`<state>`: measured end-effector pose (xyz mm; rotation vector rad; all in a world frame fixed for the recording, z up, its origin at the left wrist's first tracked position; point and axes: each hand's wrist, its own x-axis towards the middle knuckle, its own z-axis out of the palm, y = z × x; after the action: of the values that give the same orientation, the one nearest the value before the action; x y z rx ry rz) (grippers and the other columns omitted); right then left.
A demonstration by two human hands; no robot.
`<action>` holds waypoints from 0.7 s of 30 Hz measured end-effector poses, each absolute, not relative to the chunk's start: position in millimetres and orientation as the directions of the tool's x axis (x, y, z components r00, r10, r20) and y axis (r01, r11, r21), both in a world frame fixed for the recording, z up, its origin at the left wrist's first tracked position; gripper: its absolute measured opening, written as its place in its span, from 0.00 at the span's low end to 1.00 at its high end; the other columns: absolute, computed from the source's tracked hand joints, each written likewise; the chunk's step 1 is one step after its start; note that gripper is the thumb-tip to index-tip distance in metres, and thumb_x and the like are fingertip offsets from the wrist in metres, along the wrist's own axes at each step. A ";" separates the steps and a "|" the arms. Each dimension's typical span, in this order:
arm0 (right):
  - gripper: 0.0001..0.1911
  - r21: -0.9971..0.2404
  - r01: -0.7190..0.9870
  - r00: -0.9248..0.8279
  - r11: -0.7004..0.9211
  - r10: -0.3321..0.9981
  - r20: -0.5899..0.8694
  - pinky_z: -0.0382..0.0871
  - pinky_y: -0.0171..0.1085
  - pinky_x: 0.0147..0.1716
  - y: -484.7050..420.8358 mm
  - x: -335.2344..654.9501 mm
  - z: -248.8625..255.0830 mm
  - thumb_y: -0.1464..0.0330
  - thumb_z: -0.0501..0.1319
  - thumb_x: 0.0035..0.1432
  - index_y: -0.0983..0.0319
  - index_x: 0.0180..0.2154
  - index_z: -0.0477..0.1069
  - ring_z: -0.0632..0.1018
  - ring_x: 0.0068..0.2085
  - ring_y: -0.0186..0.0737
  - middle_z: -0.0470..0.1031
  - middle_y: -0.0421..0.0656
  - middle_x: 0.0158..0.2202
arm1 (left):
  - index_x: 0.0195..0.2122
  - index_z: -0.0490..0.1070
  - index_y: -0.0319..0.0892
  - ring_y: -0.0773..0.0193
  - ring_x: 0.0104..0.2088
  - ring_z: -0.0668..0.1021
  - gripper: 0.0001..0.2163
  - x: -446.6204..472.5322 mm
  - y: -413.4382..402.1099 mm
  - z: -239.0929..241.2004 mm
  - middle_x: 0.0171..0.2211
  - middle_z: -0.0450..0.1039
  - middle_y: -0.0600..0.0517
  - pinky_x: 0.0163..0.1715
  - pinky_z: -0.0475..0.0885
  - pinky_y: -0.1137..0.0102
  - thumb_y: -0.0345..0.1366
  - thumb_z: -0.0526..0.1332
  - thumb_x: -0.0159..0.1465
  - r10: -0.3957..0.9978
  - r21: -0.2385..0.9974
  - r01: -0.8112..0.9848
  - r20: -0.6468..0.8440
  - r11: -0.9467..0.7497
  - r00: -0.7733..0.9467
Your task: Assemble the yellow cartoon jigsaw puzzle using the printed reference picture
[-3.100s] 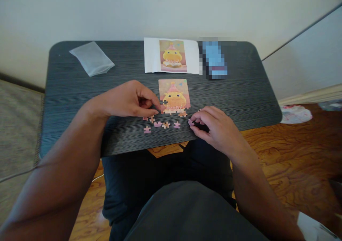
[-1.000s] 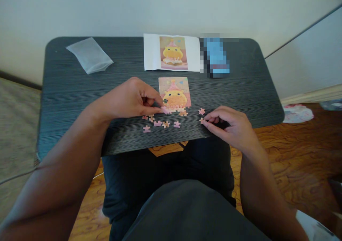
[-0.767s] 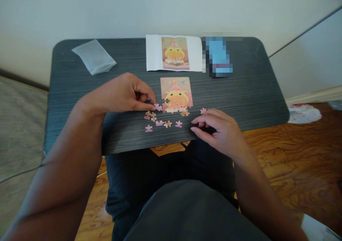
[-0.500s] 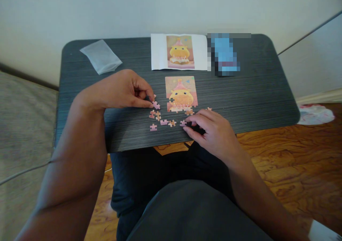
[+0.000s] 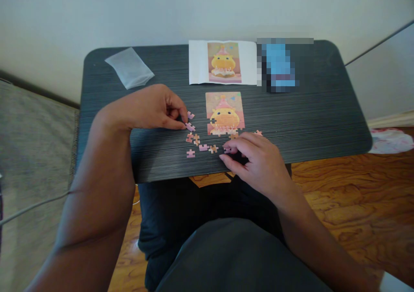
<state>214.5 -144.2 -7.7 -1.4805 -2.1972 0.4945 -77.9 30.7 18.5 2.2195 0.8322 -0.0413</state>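
Observation:
Thumb and forefinger of my left hand (image 5: 161, 108) are closed on the edge of a pinkish-purple puzzle piece (image 5: 190, 127), low over the table. Just beyond it lies another pink piece (image 5: 190, 115). My right hand (image 5: 254, 156) rests at the near side, thumb and forefinger apart around a purple piece (image 5: 227, 149) that its fingers partly cover. Between and above the hands is a partly assembled jigsaw puzzle (image 5: 224, 111) of a yellow animal in a pink party hat. Its lower edge is ragged, with a gap at the left. Several loose pieces (image 5: 203, 147) lie below it.
Behind the puzzle a white sheet (image 5: 199, 63) carries the same picture. A clear plastic bag (image 5: 131, 67) lies at the table's back left, a blurred blue object (image 5: 280, 63) at the back right. One loose piece (image 5: 258, 133) sits beyond my right hand.
The view has shifted, so the table appears farther right. My left hand has drawn slightly left with its piece, uncovering the pink one beyond. My right fingers have moved left around the purple piece.

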 end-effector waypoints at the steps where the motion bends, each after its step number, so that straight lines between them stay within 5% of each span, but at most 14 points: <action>1: 0.06 -0.504 0.786 -0.328 0.357 0.933 0.149 0.71 0.47 0.45 -143.8 209.6 -7.9 0.63 0.69 0.71 0.58 0.44 0.77 0.82 0.45 0.50 0.82 0.45 0.42 | 0.46 0.85 0.35 0.74 0.24 0.67 0.07 -78.5 31.4 18.3 0.21 0.72 0.59 0.25 0.60 0.76 0.33 0.70 0.70 0.558 0.637 0.584 -0.275 -0.503 0.782; 5: 0.14 -0.427 0.847 -0.298 0.318 0.948 0.114 0.69 0.47 0.42 -142.4 190.6 -11.2 0.56 0.71 0.69 0.59 0.44 0.77 0.80 0.44 0.52 0.82 0.48 0.41 | 0.41 0.84 0.35 0.74 0.22 0.68 0.06 -80.2 33.0 18.6 0.20 0.73 0.59 0.24 0.60 0.76 0.34 0.71 0.69 0.561 0.645 0.565 -0.244 -0.516 0.791; 10: 0.07 -0.384 0.875 -0.267 0.295 0.955 0.126 0.67 0.47 0.41 -141.9 181.0 -13.7 0.64 0.68 0.71 0.60 0.41 0.77 0.80 0.41 0.51 0.81 0.47 0.38 | 0.41 0.84 0.37 0.73 0.24 0.68 0.05 -75.1 26.9 23.5 0.22 0.73 0.58 0.24 0.61 0.75 0.34 0.71 0.69 0.596 0.673 0.566 -0.225 -0.477 0.771; 21: 0.04 -0.523 0.771 -0.339 0.364 0.929 0.148 0.67 0.42 0.41 -146.0 207.6 -13.4 0.69 0.70 0.67 0.61 0.42 0.77 0.79 0.38 0.43 0.78 0.41 0.35 | 0.44 0.86 0.42 0.72 0.21 0.71 0.08 -23.1 -6.3 10.6 0.22 0.73 0.59 0.24 0.62 0.73 0.37 0.71 0.67 0.416 0.796 0.319 -0.094 -0.514 0.905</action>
<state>207.6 -146.0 -13.4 -1.4775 -2.2104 0.5089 -23.1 -6.3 10.6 2.1517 0.5245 0.1342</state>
